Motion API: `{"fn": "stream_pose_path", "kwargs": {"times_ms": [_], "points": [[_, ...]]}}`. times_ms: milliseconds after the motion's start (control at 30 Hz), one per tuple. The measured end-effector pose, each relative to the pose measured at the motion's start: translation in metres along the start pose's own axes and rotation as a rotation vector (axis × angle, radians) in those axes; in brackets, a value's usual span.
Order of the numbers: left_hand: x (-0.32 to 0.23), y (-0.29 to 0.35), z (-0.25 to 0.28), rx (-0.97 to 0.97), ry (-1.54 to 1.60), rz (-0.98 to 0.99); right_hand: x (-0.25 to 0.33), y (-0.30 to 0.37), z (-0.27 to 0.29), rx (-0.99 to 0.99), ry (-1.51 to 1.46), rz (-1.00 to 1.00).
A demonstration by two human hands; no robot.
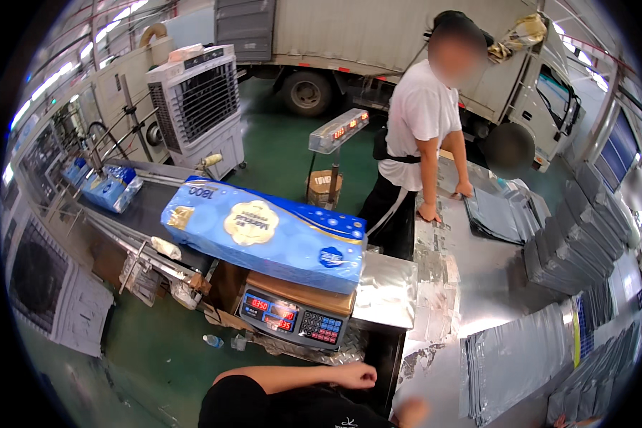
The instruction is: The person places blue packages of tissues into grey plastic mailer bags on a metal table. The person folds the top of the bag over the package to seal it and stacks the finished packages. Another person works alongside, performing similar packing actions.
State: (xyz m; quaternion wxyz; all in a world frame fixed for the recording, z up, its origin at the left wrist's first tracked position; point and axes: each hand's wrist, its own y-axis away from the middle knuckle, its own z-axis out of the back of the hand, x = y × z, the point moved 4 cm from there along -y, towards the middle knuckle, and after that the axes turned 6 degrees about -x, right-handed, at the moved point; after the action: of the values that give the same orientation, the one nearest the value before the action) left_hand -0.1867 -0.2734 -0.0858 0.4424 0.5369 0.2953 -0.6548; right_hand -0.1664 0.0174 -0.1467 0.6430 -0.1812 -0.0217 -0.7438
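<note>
Atop the scale (322, 329), lying crosswise and overhanging well to the left: large blue plastic-wrapped pack (264, 221), with a cream scalloped emblem on one side. On the near face of the scale: red lit digits, left of a keypad (320, 327). Just in front of the scale: left hand (357, 374), loosely clenched, at the end of a bare forearm emerging from a black sleeve. To the front right of the scale, near the lower edge of view: right hand (411, 412), blurred; cannot tell whether released or grasping. Both apart from the blue pack. To the right of the scale: metal counter (488, 289), bearing a fanned stack of grey bags (521, 360). Beyond the scale, on the far right: co-worker (417, 107) in a white shirt, leaning with both hands on the counter. Behind the scale: raised display (339, 132) on a post. To the left of the scale: dark conveyor belt (150, 203), carrying smaller blue packs (109, 191). Farther behind: wheeled air cooler (200, 100) and parked truck (357, 36).
</note>
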Motion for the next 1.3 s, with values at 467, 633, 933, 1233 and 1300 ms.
{"fn": "stream_pose_path", "kwargs": {"times_ms": [467, 633, 933, 1233, 1300], "points": [[0.006, 0.197, 0.475, -1.803, -1.092, 0.907, 0.064, -0.065, 0.010, 0.289, -0.242, -0.116], [0.010, 0.157, 0.422, -1.189, -0.975, 0.891, 0.086, -0.084, -0.039, 0.299, -0.581, -0.131], [-0.035, -0.023, 0.291, -0.527, -0.330, 0.353, 0.146, -0.081, -0.109, 0.827, -1.286, -0.602], [-0.114, -0.134, 0.103, -0.406, -0.031, -0.077, 0.090, -0.181, 0.112, 0.172, -1.086, -0.358], [-0.055, -0.145, 0.046, -0.378, -0.062, -0.316, 0.094, -0.187, 0.207, 0.025, -0.687, -0.094]]}}
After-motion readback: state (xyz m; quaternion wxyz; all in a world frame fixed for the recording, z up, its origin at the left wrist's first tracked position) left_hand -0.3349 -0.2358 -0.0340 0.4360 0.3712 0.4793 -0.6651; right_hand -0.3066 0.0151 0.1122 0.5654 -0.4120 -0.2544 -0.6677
